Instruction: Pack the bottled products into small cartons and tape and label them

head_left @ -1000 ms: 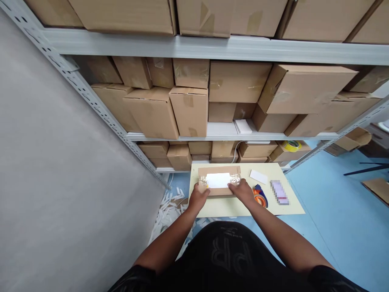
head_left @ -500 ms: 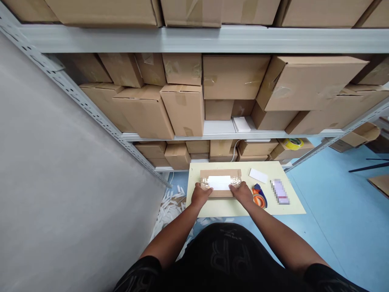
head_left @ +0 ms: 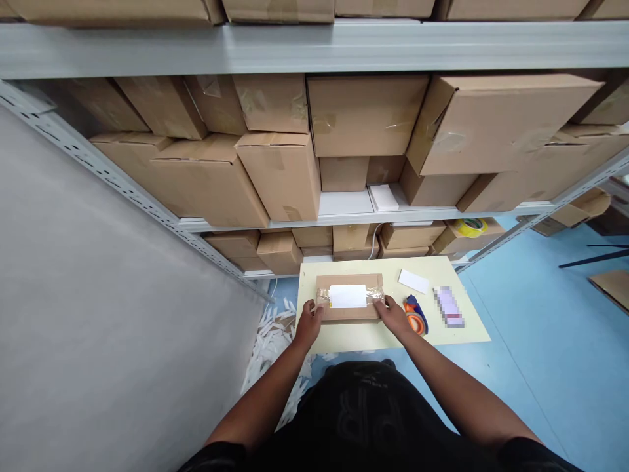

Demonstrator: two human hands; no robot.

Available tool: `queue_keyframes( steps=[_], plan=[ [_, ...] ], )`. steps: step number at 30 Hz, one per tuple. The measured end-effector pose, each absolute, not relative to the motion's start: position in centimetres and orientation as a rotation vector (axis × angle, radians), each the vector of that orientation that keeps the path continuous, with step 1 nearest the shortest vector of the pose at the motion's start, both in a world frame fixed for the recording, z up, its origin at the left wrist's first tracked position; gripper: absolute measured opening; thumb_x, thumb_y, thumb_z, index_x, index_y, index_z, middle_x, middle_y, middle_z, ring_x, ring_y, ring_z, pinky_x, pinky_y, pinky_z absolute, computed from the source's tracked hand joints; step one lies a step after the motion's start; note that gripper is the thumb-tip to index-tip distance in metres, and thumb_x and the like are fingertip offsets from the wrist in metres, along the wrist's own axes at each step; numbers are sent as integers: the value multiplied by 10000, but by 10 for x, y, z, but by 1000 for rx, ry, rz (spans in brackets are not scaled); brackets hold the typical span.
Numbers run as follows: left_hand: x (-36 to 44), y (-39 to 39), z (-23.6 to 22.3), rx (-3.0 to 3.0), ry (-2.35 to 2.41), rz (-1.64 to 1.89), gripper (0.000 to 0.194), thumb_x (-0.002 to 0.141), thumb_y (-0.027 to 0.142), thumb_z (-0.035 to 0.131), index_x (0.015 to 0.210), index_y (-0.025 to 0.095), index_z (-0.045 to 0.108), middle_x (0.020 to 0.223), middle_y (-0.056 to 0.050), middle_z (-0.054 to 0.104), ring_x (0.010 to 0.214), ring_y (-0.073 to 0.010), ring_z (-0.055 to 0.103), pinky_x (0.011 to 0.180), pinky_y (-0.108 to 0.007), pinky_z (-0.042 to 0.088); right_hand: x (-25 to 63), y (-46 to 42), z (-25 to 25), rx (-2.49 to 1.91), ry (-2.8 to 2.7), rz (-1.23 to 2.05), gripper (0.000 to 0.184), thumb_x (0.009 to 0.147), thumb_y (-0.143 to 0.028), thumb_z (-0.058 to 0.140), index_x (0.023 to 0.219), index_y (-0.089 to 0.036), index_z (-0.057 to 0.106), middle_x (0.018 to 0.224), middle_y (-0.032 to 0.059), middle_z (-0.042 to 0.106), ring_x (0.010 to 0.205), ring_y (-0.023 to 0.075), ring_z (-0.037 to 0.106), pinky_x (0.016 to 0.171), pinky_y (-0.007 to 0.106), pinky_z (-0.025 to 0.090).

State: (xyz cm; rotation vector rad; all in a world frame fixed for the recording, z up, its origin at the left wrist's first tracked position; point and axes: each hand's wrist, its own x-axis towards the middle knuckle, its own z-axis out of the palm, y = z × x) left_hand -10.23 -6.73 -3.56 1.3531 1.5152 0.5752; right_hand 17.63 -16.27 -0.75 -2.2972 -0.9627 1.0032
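Note:
A flat brown cardboard box [head_left: 350, 314] lies on the pale yellow tabletop [head_left: 344, 336]. On its top is a white label [head_left: 347, 296], with shiny clear tape at both ends. My left hand [head_left: 309, 322] grips the box's left end, thumb on the near left corner. At the right end my right hand [head_left: 392, 314] holds the box, thumb on the taped edge and the other fingers at the side. Close to the right hand rests an orange and blue tape dispenser [head_left: 415, 316].
A white card or slip [head_left: 413, 281] and a pixelated purple item [head_left: 449, 307] lie on the table's right side. Behind stand shelves [head_left: 275, 223] packed with cardboard boxes [head_left: 282, 174]. Yellow tape [head_left: 470, 227] sits on a lower box. White scraps [head_left: 270, 337] litter the floor at left.
Both thumbs have moved from the label's lower edge outward to the ends of the box. My left hand has shifted left. The whole view has shifted slightly as the head moved.

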Motion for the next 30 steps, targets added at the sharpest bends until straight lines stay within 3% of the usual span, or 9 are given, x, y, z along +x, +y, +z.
queue_keyframes(
  steps=[4, 7, 14, 22, 30],
  plan=[
    [-113, -75, -50, 1242, 1448, 600, 507, 1023, 545, 459, 1393, 217, 564, 1472, -128, 625, 1352, -252, 597, 1059, -371, 508, 179, -179, -21, -2202, -872, 1032, 695, 991, -689, 363, 1436, -207, 591, 1410, 128, 671, 1311, 285, 614, 1099, 398, 451],
    [-112, -79, -55, 1096, 1401, 596, 531, 1036, 583, 395, 1398, 241, 577, 1463, -117, 633, 1329, -260, 610, 965, -385, 572, 176, -184, -28, -2150, -869, 1036, 641, 1009, -668, 312, 1342, -246, 660, 1343, 95, 710, 1255, 269, 638, 1052, 396, 494],
    [-110, -79, -51, 1058, 1310, 595, 529, 1023, 612, 422, 1302, 209, 620, 1395, -138, 667, 1278, -252, 642, 962, -371, 585, 173, -184, -25, -2116, -837, 1068, 688, 983, -713, 314, 1318, -226, 666, 1345, 99, 706, 1212, 271, 654, 994, 387, 534],
    [-103, -76, -28, 1138, 1219, 656, 524, 1025, 573, 442, 1368, 214, 611, 1462, -130, 637, 1323, -271, 616, 1026, -414, 558, 170, -187, 1, -2174, -866, 930, 650, 1011, -651, 306, 1351, -229, 665, 1283, 103, 731, 1216, 280, 652, 995, 387, 534],
    [-94, -70, 7, 1214, 1139, 743, 531, 1049, 525, 411, 1445, 216, 584, 1471, -120, 635, 1347, -260, 601, 1054, -383, 540, 170, -190, 20, -2084, -782, 842, 653, 1019, -635, 309, 1399, -230, 652, 1407, 99, 671, 1251, 271, 650, 1013, 351, 531]
  ],
)
